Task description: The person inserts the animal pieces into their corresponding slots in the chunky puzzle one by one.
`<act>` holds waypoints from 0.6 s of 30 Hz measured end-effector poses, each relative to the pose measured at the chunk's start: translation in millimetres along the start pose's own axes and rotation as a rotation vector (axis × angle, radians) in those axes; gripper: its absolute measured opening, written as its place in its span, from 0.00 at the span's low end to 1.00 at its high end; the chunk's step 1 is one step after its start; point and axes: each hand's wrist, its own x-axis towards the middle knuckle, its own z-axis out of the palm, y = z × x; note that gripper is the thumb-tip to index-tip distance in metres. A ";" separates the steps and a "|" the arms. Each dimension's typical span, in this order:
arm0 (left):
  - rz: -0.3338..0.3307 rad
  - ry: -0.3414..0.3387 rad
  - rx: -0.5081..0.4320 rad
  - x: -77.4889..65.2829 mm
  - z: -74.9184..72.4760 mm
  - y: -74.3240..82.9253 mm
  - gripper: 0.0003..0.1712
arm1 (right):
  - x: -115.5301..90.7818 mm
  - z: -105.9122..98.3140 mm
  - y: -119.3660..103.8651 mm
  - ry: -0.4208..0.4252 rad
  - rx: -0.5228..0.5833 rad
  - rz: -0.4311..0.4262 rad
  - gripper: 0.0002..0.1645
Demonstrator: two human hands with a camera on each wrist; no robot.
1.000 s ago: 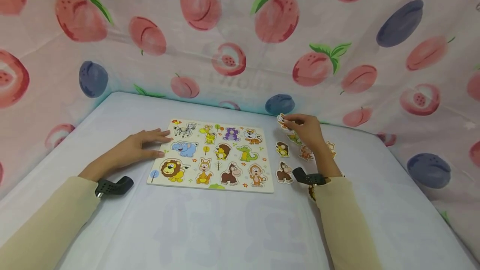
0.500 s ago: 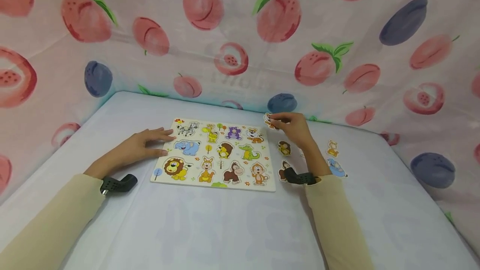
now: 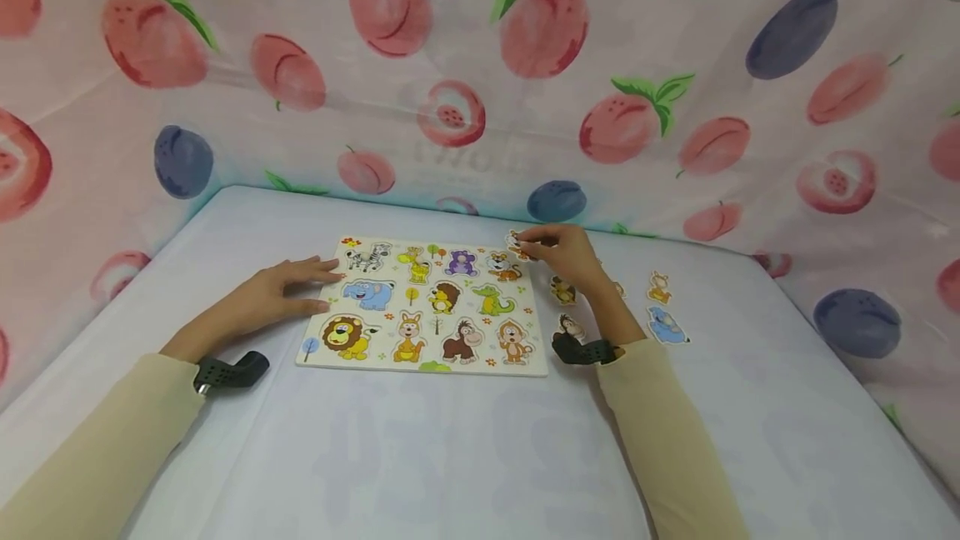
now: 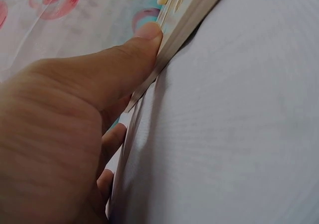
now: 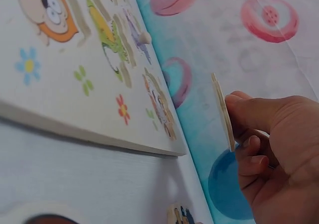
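Note:
A flat animal puzzle board [image 3: 487,369] lies on the table in the head view, printed with several cartoon animals. My left hand [image 3: 281,294] rests at its left side; the left wrist view has the thumb [image 4: 127,59] against the board's edge. My right hand [image 3: 562,255] pinches a thin puzzle piece [image 3: 515,245] with an orange, white and black print, a tiger by its colours. It is held beside the board's far right corner, near the tiger picture [image 3: 503,266]. Seen edge-on in the right wrist view, the held piece [image 5: 224,112] stands upright, apart from the board.
Loose pieces lie right of the board: a hedgehog [image 3: 562,291], a brown ape-like animal [image 3: 570,326], a kangaroo [image 3: 659,287] and an elephant [image 3: 666,325]. My right forearm hides others partly. Small knobs [image 5: 145,38] stick up from the board. A fruit-print curtain [image 3: 465,48] rises behind.
My right hand has carried the pinched piece leftward, from above the loose pieces to the board's far right corner. The left hand has stayed at the board's left side.

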 end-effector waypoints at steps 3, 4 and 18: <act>-0.003 0.000 -0.005 -1.4 -0.3 -0.7 0.33 | 1.5 4.9 2.3 -0.020 0.026 0.003 0.12; -0.006 -0.001 -0.006 -1.8 -0.3 -0.9 0.33 | 1.7 6.5 2.8 -0.024 0.034 0.004 0.12; -0.006 0.003 -0.012 -1.4 0.5 1.4 0.33 | -1.7 17.5 -6.2 -0.075 -0.044 -0.007 0.12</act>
